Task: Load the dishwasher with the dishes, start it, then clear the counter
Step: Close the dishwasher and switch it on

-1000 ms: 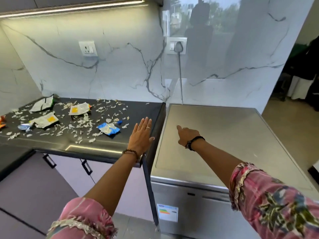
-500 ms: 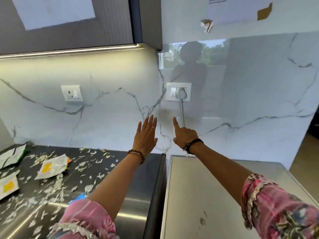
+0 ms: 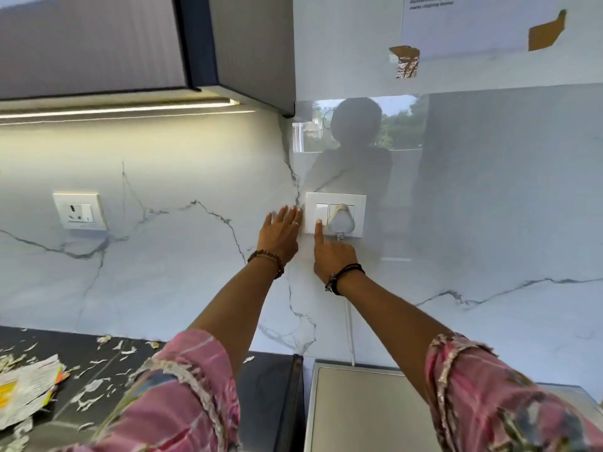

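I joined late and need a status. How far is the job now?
Loading cannot be judged; no dishes show. In hand: the right hand presses a fingertip on the wall switch beside the plug, while the left hand rests flat on the wall. Left: paper scraps litter the counter.

A glossy white marble wall (image 3: pixel 182 262) with grey veins filled the view. Above and left of the grip, a dark cabinet (image 3: pixel 98 44) carried a lit strip light (image 3: pixel 114 109) beneath; a taped paper notice (image 3: pixel 483 24) hung up to the right.
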